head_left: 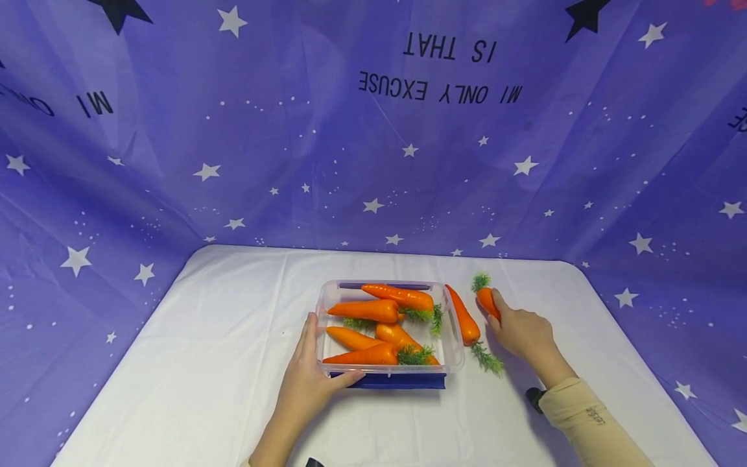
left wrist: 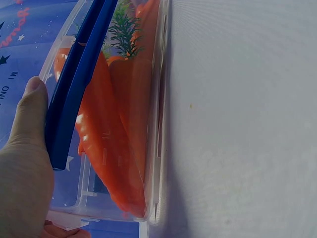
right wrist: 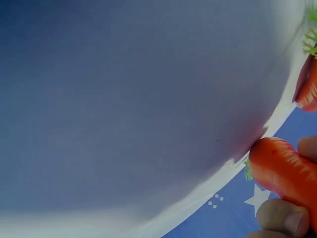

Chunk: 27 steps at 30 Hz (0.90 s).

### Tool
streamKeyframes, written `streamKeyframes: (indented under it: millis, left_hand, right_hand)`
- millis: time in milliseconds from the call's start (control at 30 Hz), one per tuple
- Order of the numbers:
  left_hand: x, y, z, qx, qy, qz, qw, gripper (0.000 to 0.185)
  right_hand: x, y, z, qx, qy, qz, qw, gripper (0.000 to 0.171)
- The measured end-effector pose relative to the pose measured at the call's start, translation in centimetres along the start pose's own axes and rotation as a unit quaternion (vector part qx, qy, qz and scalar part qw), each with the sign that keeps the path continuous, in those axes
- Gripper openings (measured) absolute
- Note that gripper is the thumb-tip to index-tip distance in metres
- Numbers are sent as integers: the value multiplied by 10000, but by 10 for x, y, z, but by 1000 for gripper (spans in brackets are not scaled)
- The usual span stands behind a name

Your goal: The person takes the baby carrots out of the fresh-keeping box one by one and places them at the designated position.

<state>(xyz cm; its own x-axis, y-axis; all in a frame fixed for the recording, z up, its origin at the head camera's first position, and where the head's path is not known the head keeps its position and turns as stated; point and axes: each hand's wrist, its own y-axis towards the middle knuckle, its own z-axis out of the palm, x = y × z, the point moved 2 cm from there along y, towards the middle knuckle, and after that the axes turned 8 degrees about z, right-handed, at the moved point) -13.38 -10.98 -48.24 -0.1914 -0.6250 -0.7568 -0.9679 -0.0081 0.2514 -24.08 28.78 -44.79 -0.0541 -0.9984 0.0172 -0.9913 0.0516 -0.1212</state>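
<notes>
Head view: my right hand [head_left: 525, 334] is over the right side of the white-covered bench [head_left: 175, 376], thumb and fingers [right wrist: 283, 217] pinching one held carrot [head_left: 487, 302]. Its leafy top [head_left: 481, 281] points away from me; the thin end is hidden in my grasp, and I cannot tell whether the carrot touches the bench. The skin is glossy and lightly wrinkled, so I judge it an imitation: light, fairly stiff and hard to break, though smooth enough to slip or roll. The thick orange body seems the best place to take hold; the feathery leaves would likely bend or pull loose.

A loose carrot [head_left: 463, 318] lies on the bench to the left of it, close along the right side of a clear box [head_left: 385, 368], with its leaves [head_left: 487, 359] towards me.

That box is open-topped plastic, with a blue flap [head_left: 403, 381] along its near side. Five carrots [head_left: 364, 355] show inside, mostly tips left and leaves right, some overlapping. My left hand [head_left: 303, 383] holds the near left corner, fingers along the left wall and thumb at the flap. The box looks light and could slide if nudged.
</notes>
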Motion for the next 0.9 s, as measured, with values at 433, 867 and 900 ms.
streamKeyframes:
  millis: [433,867,900]
  left_hand:
    - [-2,0,-2,-60,-5,43,10000,139]
    - [-1,-1,-1,-95,28,120,9999,140]
    - [-1,-1,-1,-101,23,120,9999,140]
  right_hand:
    - [-5,0,10,540,3,-109,9985,74]
    - [-3,-7,15,665,67,-166,9976,81]
    - [-2,-7,16,663,59,-174,9976,82]
